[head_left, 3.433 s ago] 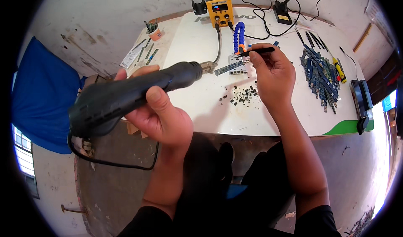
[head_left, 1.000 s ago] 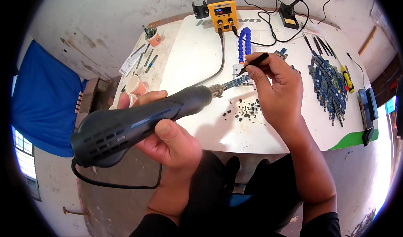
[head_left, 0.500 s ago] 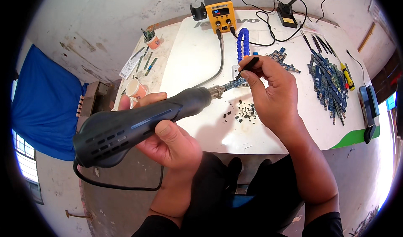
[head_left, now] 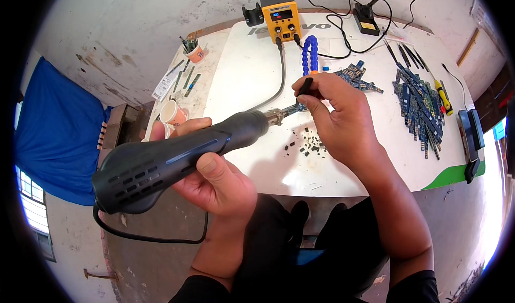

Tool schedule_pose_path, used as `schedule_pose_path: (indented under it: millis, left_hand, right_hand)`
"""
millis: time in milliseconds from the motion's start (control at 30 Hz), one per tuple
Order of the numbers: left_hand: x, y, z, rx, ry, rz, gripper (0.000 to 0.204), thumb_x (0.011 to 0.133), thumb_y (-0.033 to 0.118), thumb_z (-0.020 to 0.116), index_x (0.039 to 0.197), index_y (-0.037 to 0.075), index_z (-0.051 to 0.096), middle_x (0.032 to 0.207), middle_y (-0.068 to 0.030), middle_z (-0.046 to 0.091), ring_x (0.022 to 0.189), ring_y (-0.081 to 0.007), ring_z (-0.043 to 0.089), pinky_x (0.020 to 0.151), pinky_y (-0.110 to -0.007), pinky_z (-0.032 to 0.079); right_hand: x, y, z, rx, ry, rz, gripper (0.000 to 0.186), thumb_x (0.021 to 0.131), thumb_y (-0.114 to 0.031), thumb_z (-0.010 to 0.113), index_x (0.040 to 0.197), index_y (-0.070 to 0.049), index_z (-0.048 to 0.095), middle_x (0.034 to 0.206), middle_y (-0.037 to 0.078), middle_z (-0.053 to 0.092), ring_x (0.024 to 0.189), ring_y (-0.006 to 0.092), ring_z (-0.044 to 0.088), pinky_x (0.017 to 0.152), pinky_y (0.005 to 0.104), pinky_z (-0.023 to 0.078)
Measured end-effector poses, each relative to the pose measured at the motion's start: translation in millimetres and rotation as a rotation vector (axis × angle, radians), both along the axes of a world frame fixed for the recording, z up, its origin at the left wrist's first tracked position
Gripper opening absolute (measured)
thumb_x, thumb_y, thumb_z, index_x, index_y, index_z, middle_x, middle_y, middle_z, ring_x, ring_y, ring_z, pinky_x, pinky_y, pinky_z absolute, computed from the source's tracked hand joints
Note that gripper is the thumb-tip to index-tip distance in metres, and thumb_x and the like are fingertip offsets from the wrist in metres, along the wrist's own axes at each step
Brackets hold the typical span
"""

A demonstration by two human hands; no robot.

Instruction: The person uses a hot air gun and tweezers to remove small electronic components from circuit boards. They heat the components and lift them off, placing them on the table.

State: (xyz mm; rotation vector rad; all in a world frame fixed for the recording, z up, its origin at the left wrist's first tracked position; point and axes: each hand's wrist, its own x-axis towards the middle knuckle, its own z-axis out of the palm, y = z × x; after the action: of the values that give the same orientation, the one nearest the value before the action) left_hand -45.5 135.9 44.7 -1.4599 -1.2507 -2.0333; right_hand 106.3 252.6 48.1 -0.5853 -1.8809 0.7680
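Note:
My left hand (head_left: 228, 182) is closed around the black body of a hot air gun (head_left: 177, 161). Its metal nozzle (head_left: 274, 116) points up and right at a narrow circuit board strip (head_left: 291, 109), which is mostly hidden. Between the thumb and fingers of my right hand (head_left: 343, 115) is a pair of black tweezers (head_left: 304, 86), held nearly upright over the strip. Their tips are too small to make out. Small black chips (head_left: 308, 146) lie scattered on the table below my right hand.
A yellow soldering station (head_left: 280, 16) stands at the back, beside a blue flexible hose (head_left: 307, 56). Piles of board strips (head_left: 418, 107) lie to the right, near a yellow-handled screwdriver (head_left: 443, 96). Paper cups (head_left: 173, 112) stand left. A soldering iron stand (head_left: 367, 21) is at the back right.
My right hand has shifted slightly left, and the tweezers have swung to a more upright angle near the nozzle. The hot air gun has barely moved.

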Motion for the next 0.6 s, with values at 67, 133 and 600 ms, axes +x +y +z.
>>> schedule_pose_path:
  millis: [67, 133, 600]
  left_hand:
    - [1.7, -0.6, 0.6, -0.006, -0.033, -0.001, 0.070, 0.109, 0.037, 0.047, 0.153, -0.009, 0.017, 0.118, -0.0209, 0.061, 0.116, -0.0247, 0.057, 0.107, -0.039, 0.045]
    - [6.0, -0.8, 2.8, -0.020, -0.092, 0.007, 0.078, 0.107, 0.044, 0.052, 0.151, -0.008, 0.016, 0.112, -0.0212, 0.062, 0.121, -0.0253, 0.052, 0.107, -0.037, 0.040]
    - [-1.6, -0.8, 0.9, -0.002, -0.004, 0.019, 0.071, 0.109, 0.038, 0.048, 0.152, -0.010, 0.018, 0.116, -0.0203, 0.062, 0.114, -0.0232, 0.058, 0.108, -0.040, 0.043]
  right_hand:
    - [-0.2, 0.5, 0.8, -0.021, -0.046, 0.011, 0.014, 0.092, -0.002, 0.068, 0.106, 0.000, 0.067, 0.096, 0.016, 0.067, 0.089, 0.0343, 0.066, 0.078, 0.0390, 0.053]
    - [-0.2, 1.9, 0.3, -0.011, -0.052, 0.025, 0.014, 0.092, -0.002, 0.068, 0.106, 0.000, 0.066, 0.096, 0.016, 0.066, 0.089, 0.0346, 0.065, 0.078, 0.0399, 0.052]
    - [-3.2, 6.2, 0.5, 0.007, -0.084, 0.041, 0.011, 0.092, -0.003, 0.067, 0.102, 0.000, 0.064, 0.091, 0.017, 0.064, 0.087, 0.0367, 0.063, 0.076, 0.0429, 0.050]
